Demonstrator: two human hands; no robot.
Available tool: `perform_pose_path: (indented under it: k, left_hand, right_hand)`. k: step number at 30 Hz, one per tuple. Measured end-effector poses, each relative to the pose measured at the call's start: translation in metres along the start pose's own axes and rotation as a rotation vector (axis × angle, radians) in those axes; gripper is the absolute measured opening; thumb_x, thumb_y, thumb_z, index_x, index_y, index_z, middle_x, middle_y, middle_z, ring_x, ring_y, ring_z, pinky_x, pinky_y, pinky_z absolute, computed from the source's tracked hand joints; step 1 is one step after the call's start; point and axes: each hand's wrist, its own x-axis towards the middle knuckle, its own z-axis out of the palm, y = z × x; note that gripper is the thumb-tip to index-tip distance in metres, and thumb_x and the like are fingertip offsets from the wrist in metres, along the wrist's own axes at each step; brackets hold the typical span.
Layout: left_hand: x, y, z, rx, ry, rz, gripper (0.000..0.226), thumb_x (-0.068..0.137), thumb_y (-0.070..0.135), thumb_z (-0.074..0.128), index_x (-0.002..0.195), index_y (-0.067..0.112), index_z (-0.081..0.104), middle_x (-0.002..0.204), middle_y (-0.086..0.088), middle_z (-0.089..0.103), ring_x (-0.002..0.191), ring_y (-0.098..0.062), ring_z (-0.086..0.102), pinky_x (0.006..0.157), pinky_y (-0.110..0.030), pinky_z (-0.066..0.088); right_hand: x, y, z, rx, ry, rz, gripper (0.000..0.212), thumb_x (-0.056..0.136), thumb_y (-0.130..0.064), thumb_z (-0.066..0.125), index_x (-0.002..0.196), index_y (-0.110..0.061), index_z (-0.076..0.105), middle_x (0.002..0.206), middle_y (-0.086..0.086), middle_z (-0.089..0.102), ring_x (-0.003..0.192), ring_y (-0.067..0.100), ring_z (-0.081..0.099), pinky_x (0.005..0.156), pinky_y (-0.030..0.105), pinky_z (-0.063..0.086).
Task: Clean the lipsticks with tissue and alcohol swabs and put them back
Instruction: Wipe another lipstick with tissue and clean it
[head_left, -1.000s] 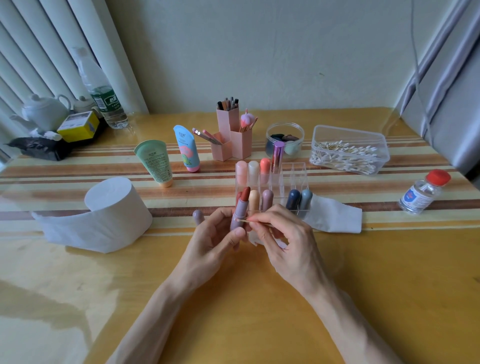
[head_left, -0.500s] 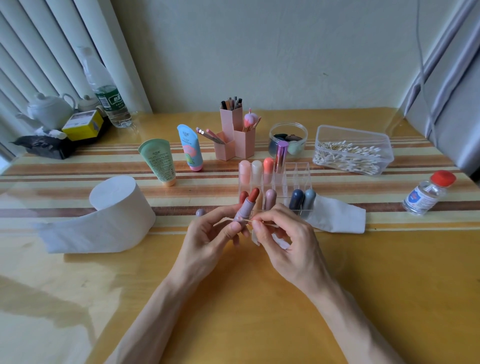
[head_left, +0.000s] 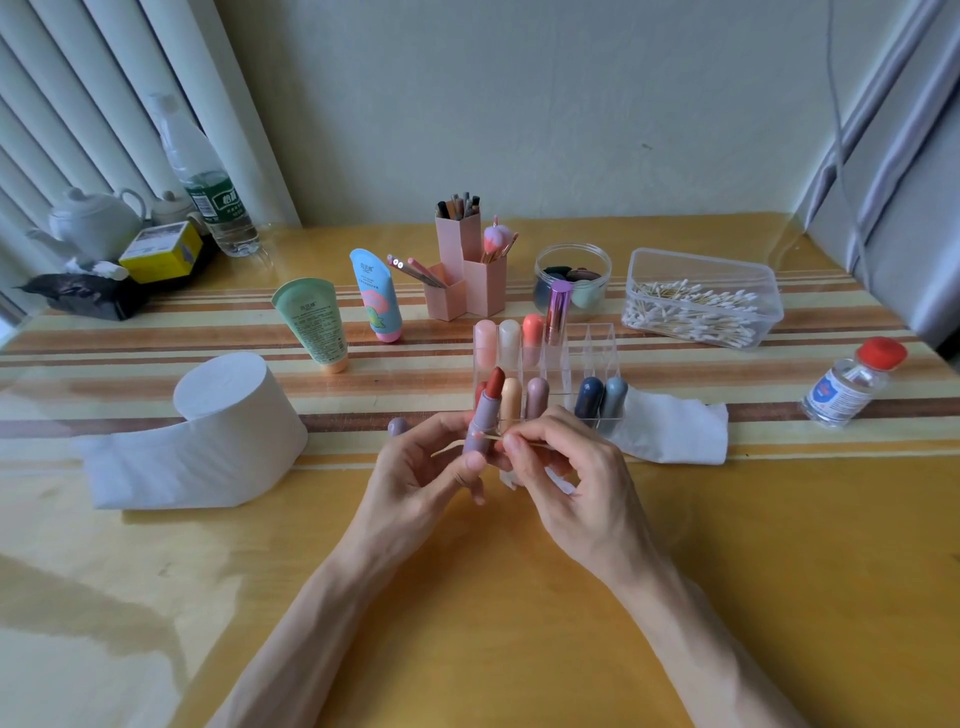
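Left grip (head_left: 421, 480) holds lipstick (head_left: 480, 418); right grip (head_left: 569, 486) pinches swab (head_left: 451, 448) against it.

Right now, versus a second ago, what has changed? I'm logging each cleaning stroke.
The right hand has slid the thin wooden cotton swab leftward across the lilac tube of the uncapped red lipstick; its end now pokes out beyond the thumb of the left hand, which still grips the tube. The clear acrylic organiser, white tissue roll and red-capped alcohol bottle stayed put.
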Motion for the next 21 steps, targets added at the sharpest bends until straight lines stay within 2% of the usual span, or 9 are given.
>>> perform_pose_path:
  k: [3,5,7,10,14,17,21]
  left_hand:
    - [0.0017,-0.0015,-0.0028,0.035,0.029,-0.008,0.026,0.093,0.012,0.069,0.115,-0.003,0.069,0.1,-0.009,0.076,0.079,-0.025,0.068,0.063,-0.028,0.056]
    - [0.0022,-0.0022,-0.0047,0.039,0.041,0.006,0.023,0.095,0.011,0.067,0.114,-0.002,0.07,0.102,-0.013,0.076,0.084,-0.033,0.07,0.063,-0.03,0.056]
    - [0.0023,-0.0018,-0.0044,0.036,0.033,0.016,0.024,0.097,0.012,0.064,0.115,-0.002,0.07,0.105,-0.014,0.076,0.093,-0.037,0.072,0.064,-0.029,0.056]
    - [0.0018,-0.0024,-0.0037,0.046,0.011,0.012,0.025,0.098,0.014,0.061,0.117,-0.002,0.068,0.105,-0.013,0.076,0.096,-0.03,0.073,0.065,-0.028,0.055]
    - [0.0014,-0.0043,-0.0043,0.094,-0.046,0.016,0.032,0.101,0.018,0.055,0.119,-0.006,0.065,0.097,-0.013,0.07,0.089,-0.02,0.066,0.065,-0.028,0.052]
    - [0.0009,-0.005,-0.0028,0.13,-0.069,0.011,0.033,0.104,0.021,0.051,0.118,-0.006,0.065,0.089,-0.009,0.06,0.078,-0.018,0.058,0.058,-0.029,0.049]
    - [-0.0002,-0.0042,-0.002,0.111,-0.029,0.011,0.026,0.099,0.013,0.062,0.119,-0.003,0.067,0.089,-0.011,0.061,0.07,-0.017,0.059,0.054,-0.025,0.047]
  right_hand:
    - [0.0004,-0.0037,0.0006,-0.007,-0.013,-0.004,0.02,0.106,-0.022,0.06,0.1,-0.008,0.074,0.091,-0.008,0.063,0.083,0.014,0.07,0.071,0.02,0.054]
    - [0.0009,-0.005,0.0008,-0.018,-0.01,0.002,0.021,0.106,-0.022,0.06,0.1,-0.008,0.074,0.089,-0.008,0.063,0.081,0.012,0.068,0.071,0.014,0.049]
    - [0.0016,-0.0053,-0.0003,-0.03,0.004,0.004,0.021,0.105,-0.023,0.06,0.098,-0.01,0.074,0.087,-0.007,0.063,0.079,0.013,0.065,0.07,0.016,0.048]
    - [0.0014,-0.0047,-0.0017,-0.039,0.003,-0.001,0.019,0.105,-0.021,0.061,0.098,-0.01,0.074,0.087,-0.007,0.063,0.079,0.014,0.066,0.07,0.021,0.051]
    - [0.0012,-0.0054,-0.0012,-0.041,0.001,-0.015,0.017,0.105,-0.019,0.061,0.098,-0.01,0.074,0.088,-0.011,0.062,0.08,0.009,0.065,0.072,0.015,0.048]
    - [0.0011,-0.0045,-0.0014,-0.041,0.001,-0.015,0.017,0.105,-0.018,0.061,0.1,-0.008,0.074,0.088,-0.007,0.064,0.081,0.011,0.066,0.072,0.015,0.048]
    - [0.0008,-0.0051,-0.0017,-0.03,0.0,-0.004,0.014,0.104,-0.014,0.062,0.099,-0.007,0.073,0.087,-0.01,0.061,0.077,0.004,0.063,0.071,0.011,0.045]
